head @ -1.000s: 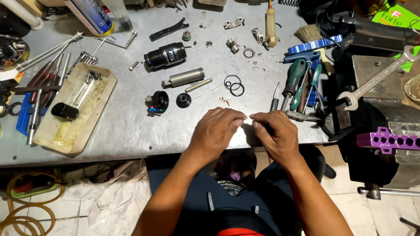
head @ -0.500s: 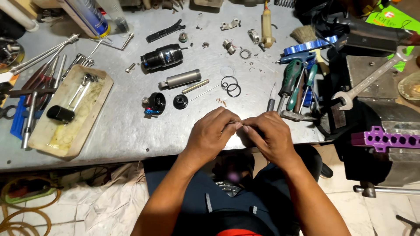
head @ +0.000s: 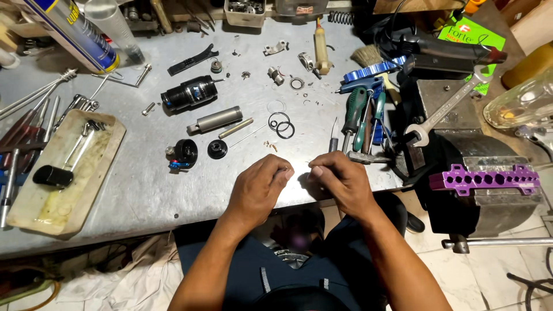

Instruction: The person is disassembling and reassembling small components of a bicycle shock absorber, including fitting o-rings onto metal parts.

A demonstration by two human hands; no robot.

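Something tiny, too small to identify, is pinched between both hands at lower centre of the frame, just over the near edge of the tabletop [head: 144, 196]. Left hand [head: 260, 187] is curled narrow, fingertips closed toward the right hand [head: 340, 181], which is also pinched shut on its end of the small piece; the two are nearly touching.

Step in hand looks like fine fingertip work on a small part or seal from the dismantled unit. The next move likely calls for a steady pinch and careful alignment.

Just above the hands: two black O-rings [head: 281, 125], a grey metal cylinder [head: 215, 120], a black round cap [head: 217, 148] and a black cylindrical body [head: 187, 93]. Centre right: green-handled screwdrivers [head: 360, 115]. Far left: a wooden tray [head: 66, 173]. Right: a purple drilled block [head: 484, 177].
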